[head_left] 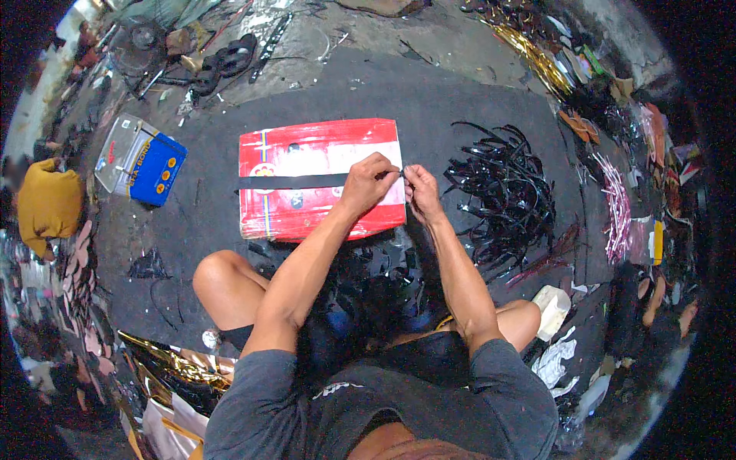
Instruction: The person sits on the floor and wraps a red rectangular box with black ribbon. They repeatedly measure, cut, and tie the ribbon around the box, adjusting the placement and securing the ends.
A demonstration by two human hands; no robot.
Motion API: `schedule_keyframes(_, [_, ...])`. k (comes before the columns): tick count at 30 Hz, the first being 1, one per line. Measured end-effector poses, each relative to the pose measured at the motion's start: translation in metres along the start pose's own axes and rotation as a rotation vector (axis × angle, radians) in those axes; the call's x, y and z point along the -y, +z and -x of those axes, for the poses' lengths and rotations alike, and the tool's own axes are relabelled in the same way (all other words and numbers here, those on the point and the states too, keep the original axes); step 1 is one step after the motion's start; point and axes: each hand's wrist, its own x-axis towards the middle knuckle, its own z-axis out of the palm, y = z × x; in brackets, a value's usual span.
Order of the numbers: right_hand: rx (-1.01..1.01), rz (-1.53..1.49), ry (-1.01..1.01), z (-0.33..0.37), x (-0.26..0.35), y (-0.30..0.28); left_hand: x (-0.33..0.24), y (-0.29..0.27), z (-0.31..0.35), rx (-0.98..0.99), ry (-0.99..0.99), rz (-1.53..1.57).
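Observation:
A flat black strip lies across a red and white box in front of me. Over the box's right part, my left hand pinches the right end of the strip between thumb and fingers. Just off the box's right edge, my right hand is closed with its fingertips on the tip of the same strip, close to my left fingers. The strip's left end reaches slightly past the box's left edge. What else the right fingers may hold is hidden.
A pile of shiny black strips lies to the right, with pink strips beyond it. On the left stand a blue and clear plastic container and a mustard-coloured bundle. Gold foil strips lie near my left knee, a white block by my right.

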Motion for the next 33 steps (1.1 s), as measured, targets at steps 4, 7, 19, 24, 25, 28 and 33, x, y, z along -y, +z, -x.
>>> schedule_keyframes(4, [-0.013, -0.118, 0.091, 0.01, 0.016, 0.01, 0.005, 0.001, 0.0, -0.018, 0.028, 0.019])
schedule_keyframes(7, [-0.152, 0.579, -0.092, -0.016, 0.03, 0.002, 0.005, 0.006, 0.0, -0.031, 0.044, 0.025])
schedule_keyframes(19, [-0.528, 0.959, -0.247, -0.048, -0.006, -0.007, 0.004, 0.002, -0.002, -0.006, 0.024, 0.013])
schedule_keyframes(24, [-0.644, 1.031, -0.316, -0.055, -0.039, -0.048, 0.004, 0.004, -0.001, 0.0, 0.008, 0.034])
schedule_keyframes(25, [-0.649, 1.054, -0.322, -0.052, -0.043, -0.052, 0.004, 0.004, 0.002, 0.003, -0.007, 0.048])
schedule_keyframes(28, [-0.624, 1.011, -0.219, -0.059, -0.048, -0.06, 0.009, 0.002, 0.0, -0.017, 0.054, -0.025])
schedule_keyframes(33, [-0.707, 1.207, -0.189, -0.058, -0.075, -0.1, 0.007, 0.002, 0.002, -0.007, 0.027, 0.05])
